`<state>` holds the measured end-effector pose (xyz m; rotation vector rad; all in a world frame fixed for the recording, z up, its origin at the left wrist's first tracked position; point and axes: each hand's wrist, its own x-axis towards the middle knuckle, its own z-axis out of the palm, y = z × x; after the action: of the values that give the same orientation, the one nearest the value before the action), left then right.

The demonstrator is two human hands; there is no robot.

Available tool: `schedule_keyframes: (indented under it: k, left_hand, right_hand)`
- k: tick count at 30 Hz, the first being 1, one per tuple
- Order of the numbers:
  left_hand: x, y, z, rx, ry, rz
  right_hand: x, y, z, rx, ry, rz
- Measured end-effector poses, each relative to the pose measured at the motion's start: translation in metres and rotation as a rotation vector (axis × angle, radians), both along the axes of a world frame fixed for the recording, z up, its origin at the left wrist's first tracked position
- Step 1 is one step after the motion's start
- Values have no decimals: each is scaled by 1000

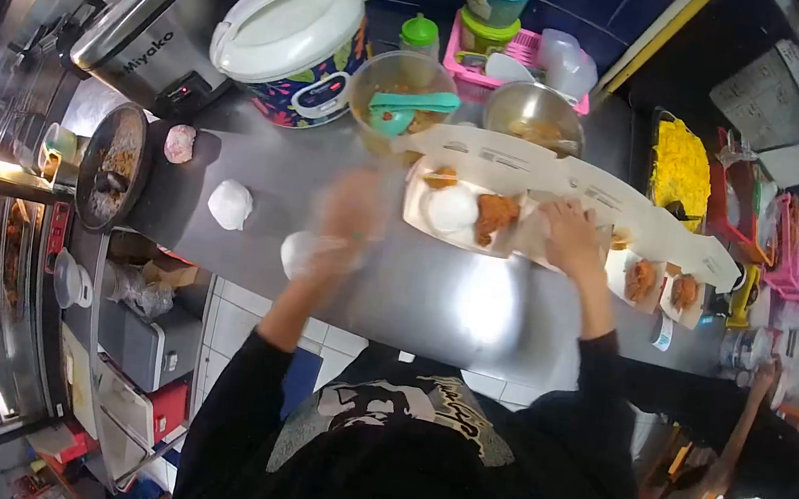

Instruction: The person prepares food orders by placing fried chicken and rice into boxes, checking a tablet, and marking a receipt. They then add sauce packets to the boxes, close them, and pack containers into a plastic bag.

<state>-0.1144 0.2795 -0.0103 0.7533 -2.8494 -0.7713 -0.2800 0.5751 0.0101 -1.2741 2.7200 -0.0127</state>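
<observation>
My left hand [349, 208] is smeared by motion above the steel counter. Its wrist passes beside a white paper-wrapped bundle [298, 254], and its fingers cannot be made out. My right hand [571, 234] reaches over a paper food box [530, 238] in the row, its fingers curled at the box's inner side. Left of it an open food box [414, 213] holds a white rounded bundle [450, 209] and a piece of fried chicken [496, 219]. Farther right, more boxes hold fried chicken [640, 279]. Another white bundle [230, 204] lies on the counter to the left.
Behind the boxes are a plastic bowl [367, 74] with a teal utensil and a metal bowl [548, 118]. A rice warmer [292, 33], a Miyako cooker [151, 25] and a dark pan [138, 124] stand left. A yellow food tray [682, 171] and another person's arm [745, 426] are right.
</observation>
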Motion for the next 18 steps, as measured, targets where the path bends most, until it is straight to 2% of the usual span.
schedule_keyframes:
  k: [1, 2, 3, 4, 6, 7, 9, 11, 13, 15, 16, 17, 18]
  left_hand:
    - [-20, 24, -67, -533, 80, -286]
    - [-39, 49, -134, -1176, 262, -393]
    - [-63, 60, -101, -401, 153, -540]
    - [-75, 67, -103, -385, 103, -466]
    - [-91, 71, -97, -323, 67, -318]
    - [-90, 67, -77, -284, -49, -377]
    - [-84, 61, -27, -181, -272, -490]
    - [-78, 56, -17, 4, -226, -454]
    - [-67, 46, 0, 206, -80, -408]
    - [-36, 31, 18, 435, 148, -349]
    - [-21, 24, 8, 379, 217, -331]
    - [-4, 14, -1, 321, 285, -314]
    - [25, -2, 14, 327, 253, -221]
  right_hand:
    - [-8, 6, -10, 101, 70, 68]
    - [-15, 4, -23, 169, 126, 152]
    - [-21, 12, -45, 230, 177, 240]
    - [-28, 15, -55, 289, 229, 339]
    - [-36, 10, -48, 315, 90, 281]
    - [-37, 7, -41, 333, 18, 258]
    - [-34, 5, -16, 199, -220, 127]
    - [-18, 0, 13, 19, -83, 77]
    - [-9, 10, 19, -314, -95, -81]
    - [12, 1, 40, -641, -330, -242]
    - [26, -8, 45, -799, -454, -330]
    - [38, -16, 40, -779, -357, -249]
    - [52, -36, 40, -728, -382, -169]
